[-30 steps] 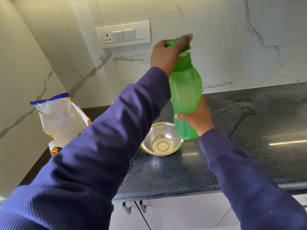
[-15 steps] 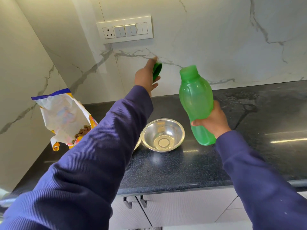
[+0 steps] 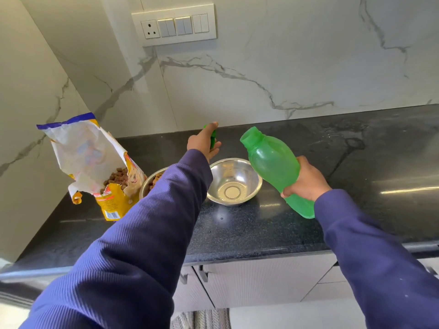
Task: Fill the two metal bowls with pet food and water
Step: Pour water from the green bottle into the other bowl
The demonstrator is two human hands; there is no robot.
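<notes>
**Bottle uncapped and tipped over the empty bowl**

Right hand (image 3: 306,179) grips the green bottle (image 3: 275,167) low on its body, open neck tilted left above the empty metal bowl (image 3: 234,181) on the black counter (image 3: 237,229). Left hand (image 3: 202,143) pinches the green cap (image 3: 213,138) behind that bowl. Second bowl (image 3: 152,181), mostly hidden by the sleeve, seems to hold kibble; the torn food bag (image 3: 99,162) stands just beside it.

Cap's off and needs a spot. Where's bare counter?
Free: the wide counter right of the bottle, and the front strip before the empty bowl. Behind that bowl, bare counter under the left hand holding the cap. Crowded: bag beside the kibble bowl.
</notes>
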